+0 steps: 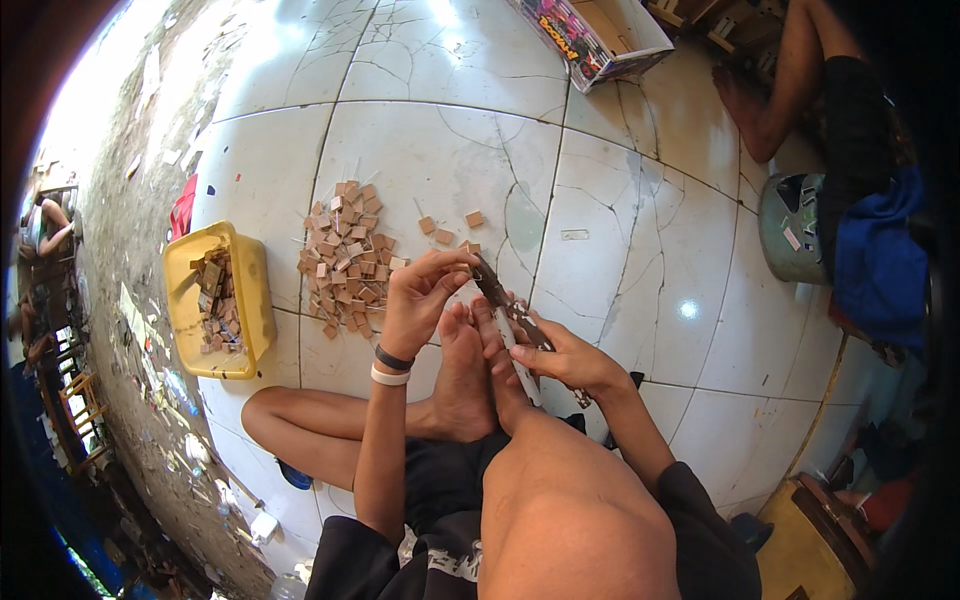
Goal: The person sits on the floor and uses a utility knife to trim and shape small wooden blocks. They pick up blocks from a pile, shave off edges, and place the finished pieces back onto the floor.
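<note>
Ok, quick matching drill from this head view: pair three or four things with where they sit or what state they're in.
Things:
1. yellow tub
2. pile of small wooden squares
3. long blade
4. printed cardboard box

Places or states:
A. open, at the top of the view
B. loose on the white tile floor
C. holds wooden pieces, left of the pile
D. in the right hand, braced against the foot

Pairs: 1-C, 2-B, 3-D, 4-A

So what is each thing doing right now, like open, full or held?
left hand: pinching a small wooden piece
right hand: gripping the knife
knife: held, tip at the piece
yellow tub: open, partly filled with blocks
cardboard box: open
</note>
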### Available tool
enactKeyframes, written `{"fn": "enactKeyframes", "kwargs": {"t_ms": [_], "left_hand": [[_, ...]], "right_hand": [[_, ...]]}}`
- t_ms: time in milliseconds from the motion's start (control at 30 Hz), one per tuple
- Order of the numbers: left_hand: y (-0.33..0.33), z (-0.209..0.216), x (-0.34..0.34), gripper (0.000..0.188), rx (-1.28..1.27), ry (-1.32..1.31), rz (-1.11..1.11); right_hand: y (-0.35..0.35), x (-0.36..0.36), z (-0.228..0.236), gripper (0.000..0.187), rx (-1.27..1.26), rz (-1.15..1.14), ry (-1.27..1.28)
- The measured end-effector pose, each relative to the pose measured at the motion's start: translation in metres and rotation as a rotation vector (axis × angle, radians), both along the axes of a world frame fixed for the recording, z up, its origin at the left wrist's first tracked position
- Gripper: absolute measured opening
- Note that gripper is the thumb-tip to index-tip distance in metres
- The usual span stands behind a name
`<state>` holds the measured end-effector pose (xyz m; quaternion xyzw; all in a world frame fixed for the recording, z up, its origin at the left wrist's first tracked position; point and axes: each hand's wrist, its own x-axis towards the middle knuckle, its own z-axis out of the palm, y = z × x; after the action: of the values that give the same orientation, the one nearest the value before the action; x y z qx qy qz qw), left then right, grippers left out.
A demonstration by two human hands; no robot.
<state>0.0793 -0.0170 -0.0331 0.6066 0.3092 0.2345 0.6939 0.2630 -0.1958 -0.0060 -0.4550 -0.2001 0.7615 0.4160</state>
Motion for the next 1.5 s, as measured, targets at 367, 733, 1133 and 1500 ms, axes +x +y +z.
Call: {"fn": "enactKeyframes", "kwargs": {"t_ms": [367, 733, 1133, 1500], "left_hand": [[0.001, 0.002, -0.003, 0.023, 0.028, -0.005, -0.019], [-0.002, 0.007, -0.001, 0.022, 0.111, 0.018, -0.055], [-0.009, -0.015, 0.0, 0.021, 0.057, 0.027, -0.083], [0.016, -0.044, 0.01, 0.028, 0.537, 0.423, 0.231]], "right_hand": [[-0.009, -0.006, -0.018, 0.045, -0.021, -0.014, -0.069], [-0.01, -0.002, -0.026, 0.039, -0.121, 0.165, -0.111], [-0.022, -0.029, -0.048, 0.038, 0.121, -0.065, -1.012], [-0.021, -0.014, -0.066, 0.035, -0.144, -0.416, -0.808]]}}
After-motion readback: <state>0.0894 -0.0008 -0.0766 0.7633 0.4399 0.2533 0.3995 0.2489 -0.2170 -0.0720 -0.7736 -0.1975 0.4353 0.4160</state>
